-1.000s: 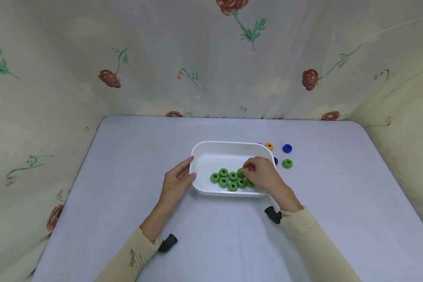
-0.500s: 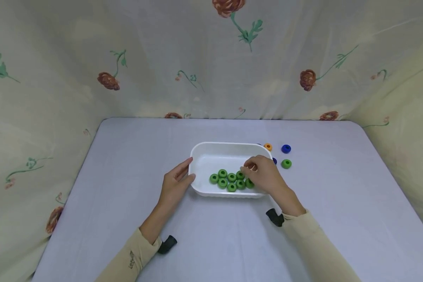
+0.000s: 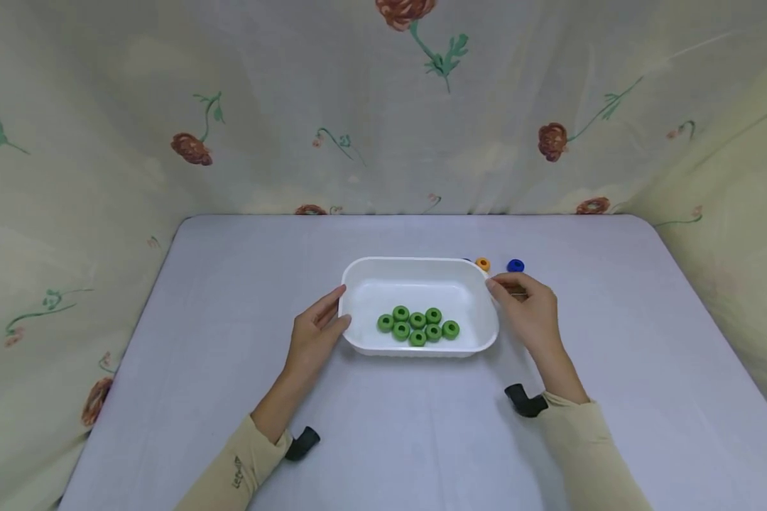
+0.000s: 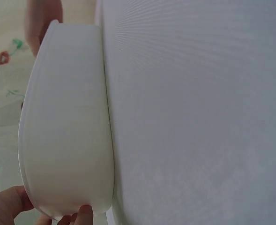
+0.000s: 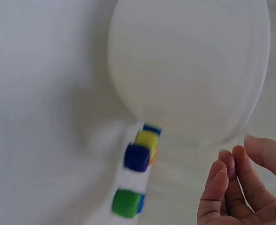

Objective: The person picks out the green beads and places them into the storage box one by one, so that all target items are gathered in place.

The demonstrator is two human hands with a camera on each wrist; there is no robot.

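A white tray point(image 3: 418, 351) sits on the table, with several green beads point(image 3: 417, 320) grouped toward its near side. At the tray's left end my left hand point(image 3: 313, 341) holds the rim and wall between thumb and fingers; the left wrist view shows those fingers point(image 4: 85, 214) against the outer wall. My right hand point(image 3: 530, 309) is beside the tray's far right corner, holding nothing. In the right wrist view its thumb and fingertips point(image 5: 238, 152) are apart, close to the tray's rim; contact there is unclear.
Past the tray's right end lie an orange bead point(image 3: 483, 264) and a blue bead point(image 3: 515, 265). The right wrist view also shows a green bead point(image 5: 125, 203), a dark blue bead point(image 5: 137, 157) and a yellow bead point(image 5: 147, 138) on the table. A flower-patterned curtain point(image 3: 358, 106) hangs behind.
My right hand has left the green beads inside the tray and moved right, over the rim, to the outer right corner. It now hides the green bead on the table. My left hand stays put.
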